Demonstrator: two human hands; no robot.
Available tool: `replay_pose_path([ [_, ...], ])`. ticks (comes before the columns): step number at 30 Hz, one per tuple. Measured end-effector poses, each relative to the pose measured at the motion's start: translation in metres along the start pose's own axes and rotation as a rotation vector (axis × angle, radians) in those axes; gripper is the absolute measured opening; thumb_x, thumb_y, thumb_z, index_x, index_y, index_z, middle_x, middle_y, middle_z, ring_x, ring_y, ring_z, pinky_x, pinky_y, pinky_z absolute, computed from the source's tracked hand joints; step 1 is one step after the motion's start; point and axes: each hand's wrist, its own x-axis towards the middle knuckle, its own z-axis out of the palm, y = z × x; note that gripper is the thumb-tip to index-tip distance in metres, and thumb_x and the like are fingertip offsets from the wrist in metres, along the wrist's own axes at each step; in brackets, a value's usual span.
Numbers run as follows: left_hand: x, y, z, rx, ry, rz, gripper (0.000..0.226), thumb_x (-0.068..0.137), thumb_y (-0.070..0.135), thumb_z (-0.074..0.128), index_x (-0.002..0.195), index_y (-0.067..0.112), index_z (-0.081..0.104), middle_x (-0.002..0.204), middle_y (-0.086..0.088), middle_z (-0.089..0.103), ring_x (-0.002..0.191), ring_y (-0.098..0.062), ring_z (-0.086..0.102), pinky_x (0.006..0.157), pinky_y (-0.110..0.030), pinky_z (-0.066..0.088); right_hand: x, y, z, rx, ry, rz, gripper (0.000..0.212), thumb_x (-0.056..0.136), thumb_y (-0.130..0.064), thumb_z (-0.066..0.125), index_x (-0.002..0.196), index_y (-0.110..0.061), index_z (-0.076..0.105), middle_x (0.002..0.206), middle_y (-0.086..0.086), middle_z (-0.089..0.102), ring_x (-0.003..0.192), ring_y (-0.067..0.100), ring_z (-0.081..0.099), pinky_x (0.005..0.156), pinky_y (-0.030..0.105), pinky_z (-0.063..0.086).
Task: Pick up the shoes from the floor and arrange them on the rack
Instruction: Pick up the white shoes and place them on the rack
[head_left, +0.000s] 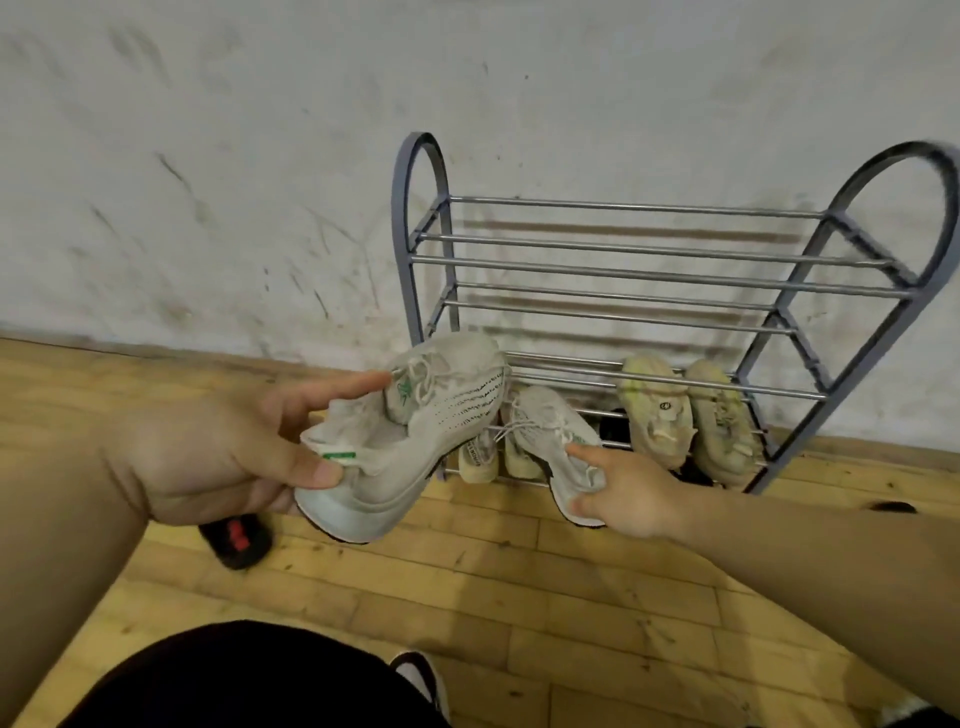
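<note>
With the left hand (223, 457) pinching one grey sneaker (415, 441) by its heel before the rack's (857, 249) left end and the right hand (628, 493) gripping its mate's (550, 431) heel low in that rack, both probably needed sliding in side by side, toes first.

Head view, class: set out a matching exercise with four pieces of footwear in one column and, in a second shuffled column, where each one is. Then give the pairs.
Column one
1. green-tagged sneaker
2. second pale sneaker
3. yellowish pair
4. black slipper

Column two
A. lies on the wooden floor
B. held up by the left hand
C. rests untouched on the lowest shelf of the rack
D. gripped by the right hand at the rack's front edge

Pairs: 1-B, 2-D, 3-C, 4-A
</note>
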Motion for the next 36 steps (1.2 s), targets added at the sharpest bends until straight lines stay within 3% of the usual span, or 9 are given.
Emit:
replay_pose_path([
  [4, 0.010, -0.038, -0.027, -0.117, 0.084, 0.006, 0.090, 0.068, -0.016, 0.070, 0.145, 0.028, 0.056, 0.141, -0.011, 0.061, 0.107, -0.033, 0.072, 0.073, -0.039, 0.062, 0.050, -0.036, 0.025, 0.195, 0.114, 0.056, 0.071, 0.100, -0.028, 0.065, 0.160, -0.028, 0.029, 0.166, 0.004, 0.031, 0.144, 0.022, 0.042, 0.098, 0.018, 0.039],
  [9, 0.042, -0.077, -0.059, -0.195, 0.115, 0.026, 0.094, 0.063, -0.004, 0.080, 0.144, 0.036, 0.055, 0.145, -0.006, 0.060, 0.128, -0.030, 0.061, 0.088, -0.036, 0.059, 0.138, -0.088, 0.038, 0.282, 0.281, 0.096, 0.075, 0.092, -0.043, 0.066, 0.159, -0.033, 0.033, 0.160, 0.003, 0.042, 0.135, 0.027, 0.052, 0.098, 0.026, 0.046],
  [14, 0.067, -0.110, -0.075, -0.270, 0.142, 0.067, 0.081, 0.074, -0.011, 0.072, 0.139, 0.036, 0.061, 0.142, -0.005, 0.062, 0.126, -0.031, 0.063, 0.088, -0.038, 0.059, 0.164, -0.087, 0.066, 0.111, 0.278, 0.106, 0.092, 0.081, -0.059, 0.060, 0.159, -0.048, 0.012, 0.168, 0.007, 0.017, 0.154, 0.035, 0.021, 0.122, 0.050, 0.030],
  [17, 0.082, -0.134, -0.075, -0.258, 0.144, 0.061, 0.089, 0.077, -0.009, 0.068, 0.148, 0.041, 0.047, 0.144, -0.003, 0.061, 0.129, -0.031, 0.060, 0.093, -0.037, 0.057, 0.121, -0.067, 0.083, 0.413, 0.339, 0.025, 0.075, 0.087, -0.054, 0.070, 0.152, -0.049, 0.034, 0.151, -0.003, 0.047, 0.139, 0.023, 0.048, 0.110, 0.044, 0.046],
  [21, 0.112, -0.155, -0.058, -0.243, 0.206, 0.003, 0.094, 0.078, -0.017, 0.073, 0.148, 0.041, 0.046, 0.138, -0.004, 0.065, 0.123, -0.032, 0.064, 0.088, -0.036, 0.059, 0.087, -0.059, 0.093, 0.939, -0.051, 0.097, 0.056, 0.090, -0.045, 0.071, 0.135, -0.068, 0.047, 0.142, -0.012, 0.058, 0.123, 0.028, 0.063, 0.100, 0.052, 0.056],
  [24, 0.129, -0.156, -0.040, -0.206, 0.134, -0.014, 0.094, 0.077, -0.016, 0.074, 0.146, 0.042, 0.047, 0.137, -0.004, 0.065, 0.114, -0.029, 0.069, 0.085, -0.037, 0.060, 0.081, -0.049, 0.095, 1.046, -0.057, 0.031, 0.057, 0.093, -0.027, 0.069, 0.130, -0.067, 0.053, 0.148, -0.009, 0.058, 0.131, 0.025, 0.060, 0.109, 0.055, 0.048],
  [27, 0.132, -0.152, -0.029, -0.043, 0.070, -0.034, 0.093, 0.080, -0.012, 0.076, 0.142, 0.053, 0.049, 0.141, -0.005, 0.058, 0.111, -0.024, 0.070, 0.086, -0.039, 0.059, 0.064, -0.031, 0.087, 1.115, -0.059, -0.015, 0.066, 0.097, -0.003, 0.063, 0.146, -0.045, 0.050, 0.144, -0.004, 0.061, 0.123, 0.020, 0.067, 0.095, 0.041, 0.058],
  [31, 0.130, -0.143, -0.026, 0.118, -0.002, -0.049, 0.095, 0.081, -0.002, 0.079, 0.140, 0.064, 0.044, 0.147, 0.000, 0.051, 0.119, -0.028, 0.067, 0.102, -0.050, 0.053, 0.054, -0.007, 0.057, 1.094, -0.144, -0.040, 0.073, 0.086, -0.006, 0.070, 0.147, -0.042, 0.050, 0.138, 0.000, 0.067, 0.119, 0.028, 0.069, 0.090, 0.047, 0.060],
  [36, 0.145, -0.134, -0.023, 0.304, 0.323, -0.059, 0.080, 0.087, 0.022, 0.079, 0.148, 0.054, 0.037, 0.143, 0.002, 0.051, 0.110, -0.015, 0.066, 0.093, -0.039, 0.058, 0.057, 0.023, 0.037, 0.961, -0.004, 0.016, 0.070, 0.096, -0.003, 0.065, 0.149, -0.046, 0.045, 0.140, -0.002, 0.063, 0.116, 0.028, 0.070, 0.090, 0.049, 0.061],
])
